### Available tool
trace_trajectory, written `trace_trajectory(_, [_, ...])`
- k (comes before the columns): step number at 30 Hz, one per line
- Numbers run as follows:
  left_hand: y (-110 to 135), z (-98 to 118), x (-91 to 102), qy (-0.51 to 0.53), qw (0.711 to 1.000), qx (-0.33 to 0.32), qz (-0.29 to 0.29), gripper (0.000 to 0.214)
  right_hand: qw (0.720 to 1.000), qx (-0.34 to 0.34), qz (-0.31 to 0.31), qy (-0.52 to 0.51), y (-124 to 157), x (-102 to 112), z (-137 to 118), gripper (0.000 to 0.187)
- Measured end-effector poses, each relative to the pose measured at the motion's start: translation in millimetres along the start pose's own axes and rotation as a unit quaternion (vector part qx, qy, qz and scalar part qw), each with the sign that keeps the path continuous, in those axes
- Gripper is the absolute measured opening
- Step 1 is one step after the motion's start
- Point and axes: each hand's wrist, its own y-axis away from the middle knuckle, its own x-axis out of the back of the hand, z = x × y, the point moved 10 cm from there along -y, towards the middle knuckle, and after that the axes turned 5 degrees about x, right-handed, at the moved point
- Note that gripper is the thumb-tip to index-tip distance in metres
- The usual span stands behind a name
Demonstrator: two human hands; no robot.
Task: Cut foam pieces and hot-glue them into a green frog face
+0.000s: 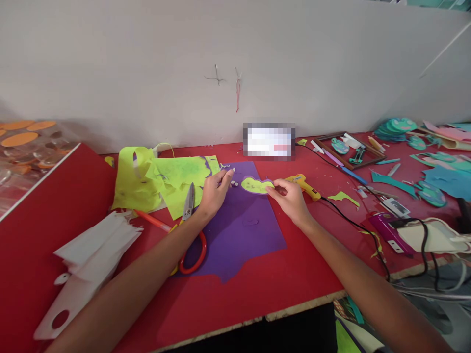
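Note:
A purple foam sheet (pixel 239 225) lies on the red table (pixel 279 289). On its far end rests a small yellow-green foam cutout (pixel 255 185). My right hand (pixel 290 196) pinches the right edge of that cutout. My left hand (pixel 215 191) is beside it on the left, fingertips pinched together near a few tiny white pieces (pixel 234 184); what it holds is too small to name. Red-handled scissors (pixel 191 230) lie under my left forearm.
Yellow-green foam scraps (pixel 158 181) lie at the left, white paper pieces (pixel 91 255) nearer. A yellow glue gun (pixel 303 185) with a black cord sits right of my right hand. A wooden tray (pixel 349 147), teal foam shapes (pixel 434 181) and a purple tool (pixel 388 233) crowd the right side.

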Motion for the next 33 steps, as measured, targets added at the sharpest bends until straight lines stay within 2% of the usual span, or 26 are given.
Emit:
trace_trajectory(4, [1,9,-11.0,0.03,0.998,-0.049,-0.038,0.024,1.0,-0.004,-0.001,-0.004,-1,0,-2,0.035])
trace_trajectory(8, [4,10,-26.7,0.026,0.994,-0.055,-0.093,0.024,1.0,-0.016,-0.01,0.001,0,-3,-2,0.038])
trace_trajectory(16, [8,17,-20.7,-0.039,0.994,-0.075,-0.065,0.031,1.0,-0.016,-0.024,-0.008,1,-7,0,0.034])
trace_trajectory(18, [8,17,-21.2,-0.042,0.994,-0.077,-0.068,0.034,0.999,-0.011,-0.028,-0.01,1,-9,-2,0.033])
trace_trajectory(25, [11,20,-26.9,-0.028,0.992,-0.092,-0.087,0.021,0.999,0.03,-0.036,0.0,1,-11,-16,0.026])
trace_trajectory(29, [13,25,-25.2,-0.048,0.99,-0.103,-0.084,0.031,0.999,0.04,-0.036,0.008,2,-11,-18,0.024])
trace_trajectory(33, [16,30,-29.2,-0.042,0.986,-0.126,-0.101,0.027,0.998,0.051,-0.045,0.007,3,-13,-19,0.02])
